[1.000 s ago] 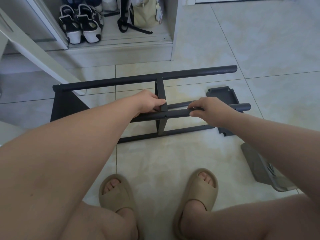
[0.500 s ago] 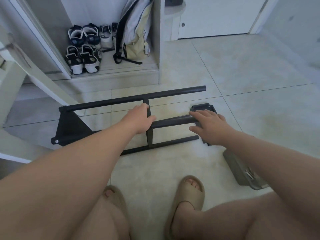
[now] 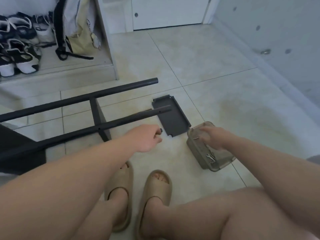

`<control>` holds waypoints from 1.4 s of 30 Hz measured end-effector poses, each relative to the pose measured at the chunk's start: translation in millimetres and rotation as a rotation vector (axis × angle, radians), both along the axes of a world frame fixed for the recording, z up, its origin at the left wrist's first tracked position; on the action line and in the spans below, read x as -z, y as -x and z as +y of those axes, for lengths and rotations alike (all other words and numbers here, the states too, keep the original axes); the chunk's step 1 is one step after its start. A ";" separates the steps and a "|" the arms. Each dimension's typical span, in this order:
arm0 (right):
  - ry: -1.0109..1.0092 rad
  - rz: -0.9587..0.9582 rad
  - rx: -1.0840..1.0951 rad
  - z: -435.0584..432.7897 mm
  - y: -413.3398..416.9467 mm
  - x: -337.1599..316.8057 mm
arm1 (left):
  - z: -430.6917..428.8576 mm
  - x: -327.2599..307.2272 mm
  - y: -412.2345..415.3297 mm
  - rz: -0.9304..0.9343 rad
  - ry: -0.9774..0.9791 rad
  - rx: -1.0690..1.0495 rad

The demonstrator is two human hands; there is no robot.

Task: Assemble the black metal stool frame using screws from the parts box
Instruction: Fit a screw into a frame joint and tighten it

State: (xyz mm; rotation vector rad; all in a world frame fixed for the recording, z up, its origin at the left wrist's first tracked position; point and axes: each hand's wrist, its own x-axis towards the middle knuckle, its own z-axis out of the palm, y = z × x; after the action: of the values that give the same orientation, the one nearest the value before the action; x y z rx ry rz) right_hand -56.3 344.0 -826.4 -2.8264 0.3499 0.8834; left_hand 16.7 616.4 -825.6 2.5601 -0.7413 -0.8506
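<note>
The black stool frame (image 3: 97, 124) lies on its side on the tiled floor, its tubes running left to right and joined by a flat crossbar. My left hand (image 3: 146, 138) curls its fingers round the right end of the nearest tube, and the dark tip pokes out past my fingers. A clear parts box (image 3: 219, 164) sits on the floor to the right, holding small wrenches (image 3: 210, 156) and screws. My right hand (image 3: 210, 137) reaches down into the box, fingertips among the parts. Whether it holds anything is hidden.
A flat dark metal plate (image 3: 173, 118) lies on the floor under the tube ends, between frame and box. My feet in beige slippers (image 3: 155, 187) are just below. A low shelf with shoes (image 3: 20, 61) and a backpack (image 3: 78, 32) stands far left. A wall runs along the right.
My right hand let go of the tube and moved right, down into the parts box. My left hand slid right from the crossbar joint to the near tube's end. The view swung right.
</note>
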 end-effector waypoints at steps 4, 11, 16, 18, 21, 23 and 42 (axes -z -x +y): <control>0.010 0.135 0.095 -41.1 -7.6 48.4 | -39.6 42.5 -9.4 0.104 -0.059 0.071; -0.061 0.113 0.279 -91.9 -1.5 136.9 | -115.7 117.3 -32.1 0.276 -0.009 0.035; -0.094 0.136 0.393 -109.5 3.0 192.6 | -173.2 160.3 -48.6 0.301 0.185 -0.125; -0.105 0.157 0.422 -112.7 6.0 209.6 | -191.4 174.2 -50.7 0.356 0.229 -0.142; -0.116 0.159 0.420 -115.3 11.4 224.7 | -204.3 187.3 -48.9 0.373 0.249 -0.141; -0.137 0.145 0.421 -116.1 14.6 229.1 | -203.0 191.6 -46.1 0.386 0.222 -0.191; -0.108 0.264 0.162 -77.1 11.6 253.4 | -158.2 192.6 -23.4 0.590 0.055 -0.143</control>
State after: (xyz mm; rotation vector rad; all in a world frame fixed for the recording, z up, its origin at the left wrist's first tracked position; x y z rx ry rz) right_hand -67.9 266.8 -1079.8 -2.5450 0.5383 1.2011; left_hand 40.1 458.3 -1018.2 2.1042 -0.3855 -1.4141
